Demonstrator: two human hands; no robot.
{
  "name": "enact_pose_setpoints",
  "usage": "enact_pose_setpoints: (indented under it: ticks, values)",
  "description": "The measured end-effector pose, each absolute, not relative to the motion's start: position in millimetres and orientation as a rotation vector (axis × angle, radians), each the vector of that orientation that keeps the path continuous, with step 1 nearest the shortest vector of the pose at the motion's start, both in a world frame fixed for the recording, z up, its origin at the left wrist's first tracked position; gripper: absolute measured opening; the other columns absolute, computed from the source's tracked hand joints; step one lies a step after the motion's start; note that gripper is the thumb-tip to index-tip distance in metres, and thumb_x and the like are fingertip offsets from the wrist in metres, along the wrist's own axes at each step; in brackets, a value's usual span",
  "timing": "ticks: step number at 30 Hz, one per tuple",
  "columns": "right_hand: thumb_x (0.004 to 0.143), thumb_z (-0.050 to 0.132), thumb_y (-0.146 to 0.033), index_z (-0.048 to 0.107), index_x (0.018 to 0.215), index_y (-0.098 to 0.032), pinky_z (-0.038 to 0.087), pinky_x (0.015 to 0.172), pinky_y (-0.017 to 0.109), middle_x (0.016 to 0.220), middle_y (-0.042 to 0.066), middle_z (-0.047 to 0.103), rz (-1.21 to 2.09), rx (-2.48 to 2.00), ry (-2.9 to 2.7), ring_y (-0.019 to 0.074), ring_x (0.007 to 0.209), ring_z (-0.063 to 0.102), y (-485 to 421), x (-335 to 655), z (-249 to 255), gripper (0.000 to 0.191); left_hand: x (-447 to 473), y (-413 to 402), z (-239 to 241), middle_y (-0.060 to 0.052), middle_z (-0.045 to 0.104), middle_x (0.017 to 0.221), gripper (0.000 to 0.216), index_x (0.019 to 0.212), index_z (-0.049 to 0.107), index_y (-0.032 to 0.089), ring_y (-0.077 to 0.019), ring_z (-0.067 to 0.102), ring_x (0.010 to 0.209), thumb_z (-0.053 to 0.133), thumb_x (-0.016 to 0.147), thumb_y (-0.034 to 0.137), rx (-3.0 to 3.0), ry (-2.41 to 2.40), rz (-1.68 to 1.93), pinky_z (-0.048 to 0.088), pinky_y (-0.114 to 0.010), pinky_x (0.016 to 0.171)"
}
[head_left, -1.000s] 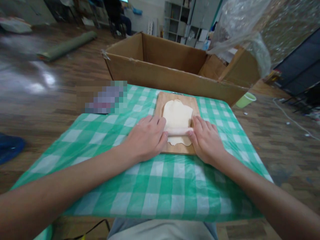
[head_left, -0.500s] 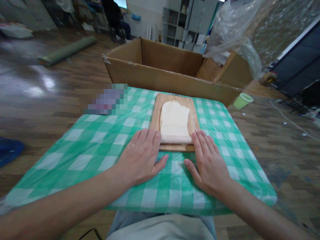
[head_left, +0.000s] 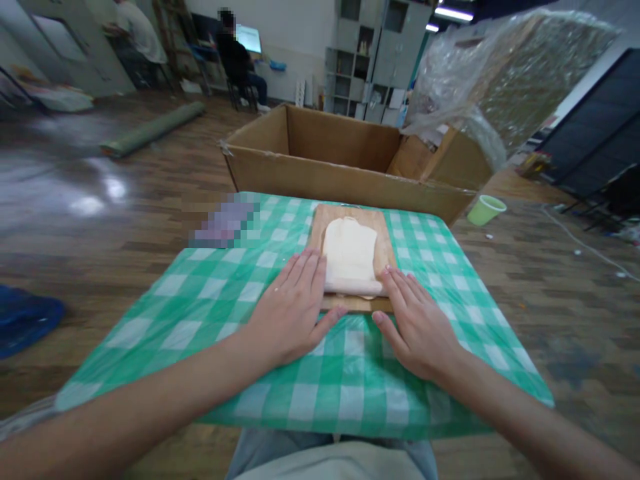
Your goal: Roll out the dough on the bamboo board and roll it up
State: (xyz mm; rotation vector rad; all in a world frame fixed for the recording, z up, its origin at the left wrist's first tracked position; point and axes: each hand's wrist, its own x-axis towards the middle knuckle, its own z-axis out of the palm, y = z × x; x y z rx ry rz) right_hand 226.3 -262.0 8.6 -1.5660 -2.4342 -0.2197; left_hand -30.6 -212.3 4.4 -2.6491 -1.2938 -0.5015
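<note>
A sheet of pale dough lies flat on a wooden board, with a slightly ragged outline. Across its near end rests a pale rolling pin, a thin strip of dough showing on the near side. My left hand lies flat over the pin's left end, fingers stretched forward and thumb out to the side. On the right end, my right hand is also flat, fingers extended and thumb apart. Both palms hide the pin's ends.
A green-and-white checked cloth covers the table. A blurred-out flat item lies at its far left corner. Beyond stands a large cardboard box; a green cup is right of it. A person sits far back.
The view has tilted up, so the table appears lower. The rolling pin has moved slightly forward over the dough. My left fingers reach farther forward past the pin.
</note>
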Motion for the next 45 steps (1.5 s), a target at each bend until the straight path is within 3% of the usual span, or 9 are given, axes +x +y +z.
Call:
enact_pose_setpoints:
  ticks: [11, 17, 23, 29, 33, 39, 45]
  values:
    - [0.109, 0.014, -0.052, 0.044, 0.157, -0.005, 0.027, 0.125, 0.052, 0.166, 0.021, 0.036, -0.250, -1.683, -2.409, 0.0334, 0.156, 0.030, -157, 233, 22, 0.073, -7, -115, 17, -0.023, 0.050, 0.154, 0.070, 0.149, 0.046, 0.004, -0.0334, 0.045, 0.147, 0.026, 0.108, 0.057, -2.588, -1.402, -0.539, 0.032, -0.045, 0.123]
    - [0.110, 0.012, -0.055, 0.051, 0.151, -0.009, 0.027, 0.125, 0.051, 0.158, 0.017, 0.050, -0.165, -1.597, -2.488, 0.0307, 0.155, 0.031, -109, 236, 27, 0.073, 3, -69, 24, -0.021, 0.057, 0.146, 0.069, 0.143, 0.050, 0.009, -0.0306, 0.056, 0.136, 0.016, 0.108, 0.057, -2.671, -1.559, -0.411, 0.044, -0.041, 0.110]
    - [0.111, 0.009, -0.047, 0.052, 0.150, -0.009, 0.033, 0.121, 0.051, 0.153, 0.016, 0.057, -0.184, -1.537, -2.560, 0.0316, 0.146, 0.045, -123, 232, 21, 0.070, -2, -87, 20, -0.020, 0.052, 0.153, 0.075, 0.153, 0.041, 0.013, -0.0334, 0.055, 0.137, 0.013, 0.106, 0.064, -2.722, -1.620, -0.350, 0.045, -0.043, 0.108]
    - [0.111, 0.011, -0.046, 0.042, 0.157, -0.001, 0.026, 0.127, 0.048, 0.160, 0.020, 0.047, -0.200, -1.587, -2.535, 0.0302, 0.153, 0.036, -142, 229, 18, 0.072, -4, -110, 17, -0.020, 0.042, 0.162, 0.075, 0.159, 0.032, 0.011, -0.0332, 0.041, 0.149, 0.018, 0.107, 0.062, -2.641, -1.564, -0.434, 0.038, -0.045, 0.117]
    - [0.111, 0.014, -0.049, 0.033, 0.163, -0.006, 0.027, 0.127, 0.048, 0.167, 0.015, 0.037, -0.190, -1.632, -2.484, 0.0296, 0.158, 0.026, -157, 228, 18, 0.070, -7, -124, 17, -0.020, 0.039, 0.164, 0.075, 0.160, 0.031, 0.009, -0.0320, 0.035, 0.154, 0.021, 0.107, 0.061, -2.638, -1.519, -0.438, 0.036, -0.045, 0.121]
    - [0.110, 0.020, -0.049, 0.032, 0.164, -0.012, 0.030, 0.124, 0.052, 0.171, 0.014, 0.027, -0.199, -1.606, -2.494, 0.0324, 0.158, 0.024, -185, 226, 18, 0.067, -15, -153, 14, -0.020, 0.036, 0.166, 0.078, 0.161, 0.030, 0.005, -0.0316, 0.030, 0.157, 0.024, 0.106, 0.060, -2.706, -1.431, -0.423, 0.030, -0.046, 0.126]
    - [0.107, 0.030, -0.054, 0.025, 0.167, -0.012, 0.025, 0.126, 0.057, 0.172, 0.015, 0.019, -0.180, -1.559, -2.519, 0.0353, 0.159, 0.017, -212, 225, 16, 0.073, -26, -180, 12, -0.020, 0.032, 0.168, 0.083, 0.163, 0.027, 0.005, -0.0322, 0.024, 0.159, 0.033, 0.103, 0.063, -2.793, -1.309, -0.428, 0.022, -0.049, 0.130]
